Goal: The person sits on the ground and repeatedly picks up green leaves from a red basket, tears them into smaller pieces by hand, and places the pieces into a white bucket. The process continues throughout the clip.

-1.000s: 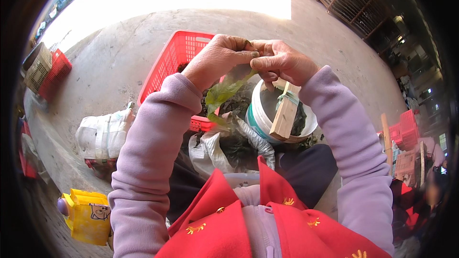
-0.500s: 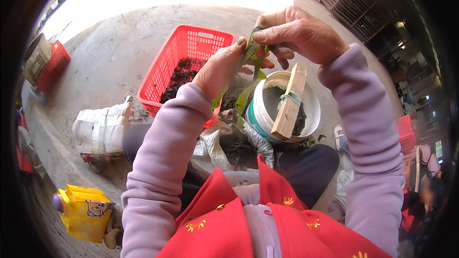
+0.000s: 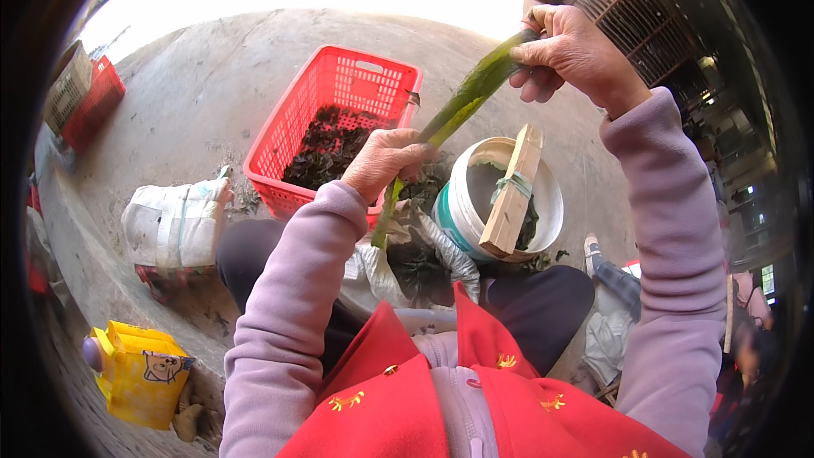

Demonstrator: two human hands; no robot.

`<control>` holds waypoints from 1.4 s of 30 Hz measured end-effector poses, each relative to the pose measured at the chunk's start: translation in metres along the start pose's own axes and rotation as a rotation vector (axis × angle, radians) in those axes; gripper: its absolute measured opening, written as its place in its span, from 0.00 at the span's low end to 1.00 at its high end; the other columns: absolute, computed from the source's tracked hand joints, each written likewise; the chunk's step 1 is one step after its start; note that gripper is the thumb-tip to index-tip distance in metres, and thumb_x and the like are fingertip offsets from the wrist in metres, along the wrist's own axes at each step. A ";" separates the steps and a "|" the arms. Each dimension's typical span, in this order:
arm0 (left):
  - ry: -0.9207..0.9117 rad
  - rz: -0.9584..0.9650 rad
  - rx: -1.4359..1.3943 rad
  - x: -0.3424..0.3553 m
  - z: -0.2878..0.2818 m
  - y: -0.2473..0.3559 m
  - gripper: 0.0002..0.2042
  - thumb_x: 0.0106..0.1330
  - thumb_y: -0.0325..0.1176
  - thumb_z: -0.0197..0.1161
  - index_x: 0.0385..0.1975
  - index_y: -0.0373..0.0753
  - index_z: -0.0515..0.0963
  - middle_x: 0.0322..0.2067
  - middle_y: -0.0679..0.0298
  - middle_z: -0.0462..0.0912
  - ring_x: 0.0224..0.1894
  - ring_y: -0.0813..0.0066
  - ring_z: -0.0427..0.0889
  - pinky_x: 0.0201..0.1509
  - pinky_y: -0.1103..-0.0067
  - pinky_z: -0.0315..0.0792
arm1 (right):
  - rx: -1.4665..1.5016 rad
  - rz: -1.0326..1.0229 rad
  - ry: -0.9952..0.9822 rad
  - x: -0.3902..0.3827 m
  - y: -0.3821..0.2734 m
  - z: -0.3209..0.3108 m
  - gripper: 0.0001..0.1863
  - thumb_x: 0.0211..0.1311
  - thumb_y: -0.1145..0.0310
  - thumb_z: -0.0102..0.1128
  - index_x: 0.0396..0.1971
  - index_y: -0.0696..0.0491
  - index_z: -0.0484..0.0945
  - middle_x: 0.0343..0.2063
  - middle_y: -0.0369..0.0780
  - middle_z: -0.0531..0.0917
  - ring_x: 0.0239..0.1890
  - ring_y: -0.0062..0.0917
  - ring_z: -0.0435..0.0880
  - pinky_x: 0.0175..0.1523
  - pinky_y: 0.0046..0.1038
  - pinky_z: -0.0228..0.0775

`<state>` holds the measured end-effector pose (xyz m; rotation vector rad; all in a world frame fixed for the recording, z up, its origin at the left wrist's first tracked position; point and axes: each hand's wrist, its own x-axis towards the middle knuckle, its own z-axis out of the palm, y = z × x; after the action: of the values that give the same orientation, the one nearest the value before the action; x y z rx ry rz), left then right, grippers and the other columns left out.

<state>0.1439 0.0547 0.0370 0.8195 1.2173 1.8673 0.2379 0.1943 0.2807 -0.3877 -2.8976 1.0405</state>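
Stretched between my hands is a long, flat green strip [image 3: 476,85] that looks like seaweed. My left hand [image 3: 384,161] is closed round its lower part, and a loose end hangs below that hand. At the upper right, my right hand [image 3: 564,55] pinches the darker other end. Beneath the strip, a red plastic basket [image 3: 275,131] holds dark, leafy pieces [image 3: 326,148]. To its right stands a white bucket [image 3: 459,199] with a green band and dark leafy matter inside. A wooden bar [image 3: 513,195], with green cord tied round it, lies across the bucket's rim.
Whitish sacking [image 3: 381,276] and dark leafy scraps lie between my knees. A bundled white sack [image 3: 174,225] and a yellow container [image 3: 148,377] sit on the left. More baskets [image 3: 85,102] stand at the far left. Another person's leg [image 3: 615,280] shows at right.
My hands were close together with the strip bunched between them. My right hand has drawn away to the right, and the strip is now pulled out long. My left hand has moved slightly down and left.
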 end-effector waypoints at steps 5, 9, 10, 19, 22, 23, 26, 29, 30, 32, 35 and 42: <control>0.003 0.028 0.171 0.002 -0.010 -0.023 0.12 0.60 0.29 0.59 0.41 0.32 0.76 0.28 0.69 0.77 0.31 0.84 0.73 0.39 0.86 0.67 | 0.236 0.047 -0.052 0.008 0.010 0.018 0.09 0.59 0.75 0.50 0.40 0.60 0.73 0.22 0.45 0.82 0.17 0.20 0.81 0.24 0.17 0.76; 0.516 0.252 1.314 -0.008 -0.007 -0.019 0.26 0.52 0.44 0.62 0.47 0.31 0.72 0.43 0.51 0.75 0.41 0.57 0.76 0.50 0.73 0.68 | 0.201 0.052 -0.077 0.012 0.013 0.019 0.10 0.59 0.77 0.48 0.36 0.60 0.77 0.22 0.44 0.82 0.17 0.20 0.81 0.27 0.17 0.76; 0.592 0.251 1.203 -0.011 -0.005 -0.012 0.25 0.52 0.45 0.61 0.44 0.31 0.74 0.39 0.51 0.76 0.39 0.55 0.76 0.48 0.72 0.69 | 0.197 0.035 -0.081 0.013 0.013 0.019 0.10 0.59 0.77 0.47 0.36 0.60 0.77 0.22 0.43 0.82 0.18 0.19 0.80 0.28 0.17 0.76; -0.241 -0.202 -0.946 -0.014 0.073 0.013 0.39 0.61 0.65 0.35 0.47 0.29 0.69 0.43 0.47 0.77 0.48 0.56 0.75 0.51 0.69 0.68 | 0.208 -0.097 -0.057 0.022 0.008 0.037 0.09 0.59 0.70 0.54 0.35 0.60 0.78 0.22 0.36 0.79 0.19 0.14 0.76 0.26 0.15 0.72; -0.037 -0.066 -1.025 -0.002 0.067 0.010 0.38 0.61 0.64 0.35 0.48 0.29 0.68 0.50 0.40 0.69 0.54 0.49 0.69 0.59 0.62 0.62 | 0.286 -0.067 -0.036 0.005 0.022 0.044 0.09 0.60 0.73 0.53 0.37 0.60 0.78 0.22 0.36 0.79 0.19 0.13 0.75 0.25 0.15 0.70; 0.028 -0.040 -1.023 0.000 0.060 0.010 0.33 0.64 0.59 0.38 0.47 0.30 0.69 0.49 0.44 0.71 0.54 0.51 0.70 0.58 0.62 0.63 | 0.326 -0.070 -0.042 -0.003 0.029 0.046 0.09 0.60 0.73 0.52 0.37 0.60 0.77 0.22 0.36 0.79 0.19 0.13 0.75 0.25 0.15 0.70; 0.249 -0.019 -0.947 0.001 0.044 0.009 0.22 0.67 0.47 0.45 0.46 0.32 0.68 0.46 0.49 0.74 0.52 0.56 0.72 0.57 0.64 0.64 | 0.477 0.093 0.036 -0.034 0.062 0.063 0.11 0.57 0.78 0.53 0.40 0.65 0.72 0.20 0.39 0.79 0.15 0.14 0.74 0.22 0.15 0.69; 0.241 -0.096 -0.837 -0.001 0.038 0.006 0.15 0.66 0.38 0.52 0.42 0.32 0.69 0.36 0.54 0.78 0.43 0.61 0.76 0.50 0.68 0.69 | 0.565 0.276 0.031 -0.063 0.104 0.083 0.08 0.55 0.78 0.54 0.35 0.64 0.74 0.19 0.39 0.79 0.15 0.15 0.76 0.21 0.16 0.69; 0.226 -0.127 -0.750 -0.003 0.040 0.004 0.14 0.65 0.38 0.52 0.41 0.32 0.70 0.34 0.56 0.78 0.40 0.64 0.77 0.48 0.69 0.70 | 0.607 0.316 0.025 -0.071 0.118 0.088 0.06 0.55 0.78 0.54 0.32 0.63 0.75 0.19 0.38 0.79 0.15 0.16 0.76 0.20 0.16 0.69; 0.217 -0.201 -0.533 -0.005 0.049 0.001 0.10 0.63 0.33 0.54 0.33 0.31 0.74 0.27 0.60 0.78 0.30 0.73 0.77 0.38 0.77 0.71 | 0.695 0.368 0.065 -0.085 0.144 0.096 0.04 0.56 0.77 0.56 0.30 0.61 0.75 0.20 0.38 0.79 0.17 0.15 0.76 0.22 0.16 0.69; 0.136 -0.331 -0.072 -0.007 0.068 -0.003 0.06 0.59 0.29 0.59 0.28 0.32 0.76 0.20 0.66 0.75 0.23 0.79 0.74 0.29 0.83 0.68 | 0.722 0.152 0.206 -0.098 0.174 0.105 0.02 0.56 0.77 0.56 0.28 0.60 0.75 0.28 0.38 0.79 0.30 0.16 0.78 0.35 0.18 0.70; -0.433 -0.377 0.326 0.001 0.116 -0.005 0.04 0.51 0.27 0.62 0.24 0.34 0.75 0.17 0.72 0.74 0.18 0.89 0.69 0.19 0.88 0.62 | 1.226 -0.267 -0.021 -0.095 0.203 0.125 0.06 0.59 0.70 0.55 0.30 0.57 0.71 0.48 0.50 0.74 0.49 0.28 0.73 0.56 0.29 0.61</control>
<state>0.2397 0.1095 0.0726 1.0220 1.2989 1.1330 0.3599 0.2436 0.0604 0.0864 -1.6927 2.3543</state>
